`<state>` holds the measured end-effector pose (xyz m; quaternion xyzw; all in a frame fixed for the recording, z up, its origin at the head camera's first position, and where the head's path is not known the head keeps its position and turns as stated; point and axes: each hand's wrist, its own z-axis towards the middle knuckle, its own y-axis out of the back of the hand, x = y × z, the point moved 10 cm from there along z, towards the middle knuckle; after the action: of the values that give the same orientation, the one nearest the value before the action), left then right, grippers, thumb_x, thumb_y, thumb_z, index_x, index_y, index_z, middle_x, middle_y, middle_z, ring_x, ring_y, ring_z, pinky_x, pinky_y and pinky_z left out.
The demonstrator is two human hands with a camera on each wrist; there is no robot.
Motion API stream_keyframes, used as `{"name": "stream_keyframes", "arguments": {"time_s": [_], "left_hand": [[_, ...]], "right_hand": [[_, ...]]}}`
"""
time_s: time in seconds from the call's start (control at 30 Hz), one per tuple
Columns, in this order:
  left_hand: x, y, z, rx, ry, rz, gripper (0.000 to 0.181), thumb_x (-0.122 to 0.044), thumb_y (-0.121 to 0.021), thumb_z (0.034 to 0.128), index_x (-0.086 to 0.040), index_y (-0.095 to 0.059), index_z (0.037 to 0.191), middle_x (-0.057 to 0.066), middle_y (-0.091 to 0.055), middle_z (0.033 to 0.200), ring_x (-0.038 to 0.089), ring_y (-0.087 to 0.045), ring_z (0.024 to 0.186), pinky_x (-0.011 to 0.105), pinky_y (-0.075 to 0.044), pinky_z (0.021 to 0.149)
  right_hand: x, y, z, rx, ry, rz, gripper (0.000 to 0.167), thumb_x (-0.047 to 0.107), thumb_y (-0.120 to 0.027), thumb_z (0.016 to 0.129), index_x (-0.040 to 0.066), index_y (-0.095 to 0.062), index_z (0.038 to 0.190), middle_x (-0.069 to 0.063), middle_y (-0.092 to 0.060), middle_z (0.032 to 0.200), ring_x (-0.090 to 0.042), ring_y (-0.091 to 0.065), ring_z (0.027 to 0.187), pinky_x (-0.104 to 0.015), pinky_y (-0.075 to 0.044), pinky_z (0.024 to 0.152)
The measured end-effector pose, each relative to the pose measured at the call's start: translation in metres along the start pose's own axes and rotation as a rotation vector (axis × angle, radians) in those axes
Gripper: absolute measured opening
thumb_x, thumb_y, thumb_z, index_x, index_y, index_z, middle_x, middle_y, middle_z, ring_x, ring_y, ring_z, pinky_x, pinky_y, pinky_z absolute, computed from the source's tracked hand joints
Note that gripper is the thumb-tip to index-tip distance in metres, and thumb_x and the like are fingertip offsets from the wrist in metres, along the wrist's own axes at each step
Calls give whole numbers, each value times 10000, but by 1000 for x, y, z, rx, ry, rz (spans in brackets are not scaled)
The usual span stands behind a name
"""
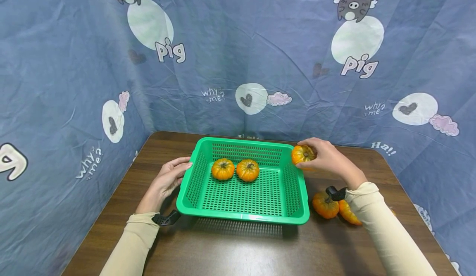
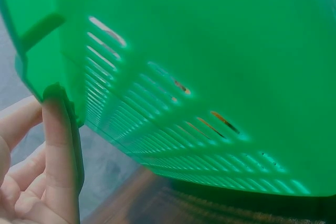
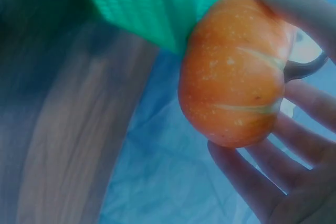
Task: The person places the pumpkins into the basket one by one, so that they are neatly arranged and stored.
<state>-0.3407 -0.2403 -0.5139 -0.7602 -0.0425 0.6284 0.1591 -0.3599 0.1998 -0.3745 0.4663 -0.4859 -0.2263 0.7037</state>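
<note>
A green plastic basket (image 1: 243, 216) with slotted walls holds two small orange pumpkins, a left one (image 1: 222, 169) and a right one (image 1: 248, 170). At the basket's left rim, my left hand (image 1: 166, 180) grips the edge between thumb and fingers, seen closely in the left wrist view. My right hand (image 1: 332, 160) holds a third pumpkin (image 1: 302, 154) by its sides, at the basket's right rim. In the right wrist view, fingers and thumb spread around this ribbed pumpkin (image 3: 231, 72), its curved stem toward the palm.
Beneath the right forearm, a pumpkin (image 1: 325, 205) and another one (image 1: 348, 212) lie on the brown wooden table (image 1: 238, 251); the sleeve partly hides them. Blue printed cloth (image 1: 223, 61) hangs behind the table and along its sides. Each wrist wears a black camera strap.
</note>
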Motion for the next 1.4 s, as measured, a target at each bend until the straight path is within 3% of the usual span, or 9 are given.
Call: {"name": "stream_keyframes", "arguments": {"time_s": [0.4, 0.63, 0.87, 1.27, 1.4], "left_hand": [[1, 0, 1, -3, -3, 15, 262, -92, -608, 1051, -99, -557, 1308, -54, -770, 1010, 65, -767, 854, 218, -652, 716], [0, 0, 0, -4, 6, -2, 243, -88, -612, 1048, -111, -575, 1287, -49, -775, 1004, 69, -771, 854, 225, -654, 720], [0, 0, 0, -5, 1, 2, 232, -87, -611, 1048, -114, -584, 1278, -50, -772, 999, 67, -766, 844, 220, -652, 711], [1, 1, 1, -15, 9, 14, 278, -96, -618, 1046, -93, -554, 1317, -56, -774, 1003, 68, -768, 857, 223, -653, 722], [0, 1, 1, -12, 8, 15, 265, -93, -614, 1048, -100, -557, 1308, -56, -772, 1002, 67, -768, 848, 223, -653, 718]], "right_hand": [[31, -16, 22, 70, 72, -17, 663, 360, -887, 809, 107, -646, 1373, -117, -646, 1322, -247, -618, 1023, -334, -575, 776], [43, -35, 36, 156, 88, -64, 638, 367, -862, 832, 110, -646, 1375, -151, -609, 1375, -296, -609, 1106, -425, -584, 843], [52, -51, 49, 222, 87, -102, 633, 358, -858, 837, 97, -648, 1375, -112, -635, 1333, -270, -595, 1077, -447, -560, 864], [60, -86, 64, 384, 90, -205, 549, 310, -882, 834, 84, -684, 1293, -61, -704, 1201, -203, -646, 979, -400, -590, 868], [64, -95, 66, 423, 76, -254, 592, 281, -878, 845, 47, -656, 1341, -91, -698, 1274, -239, -663, 1072, -410, -601, 927]]}}
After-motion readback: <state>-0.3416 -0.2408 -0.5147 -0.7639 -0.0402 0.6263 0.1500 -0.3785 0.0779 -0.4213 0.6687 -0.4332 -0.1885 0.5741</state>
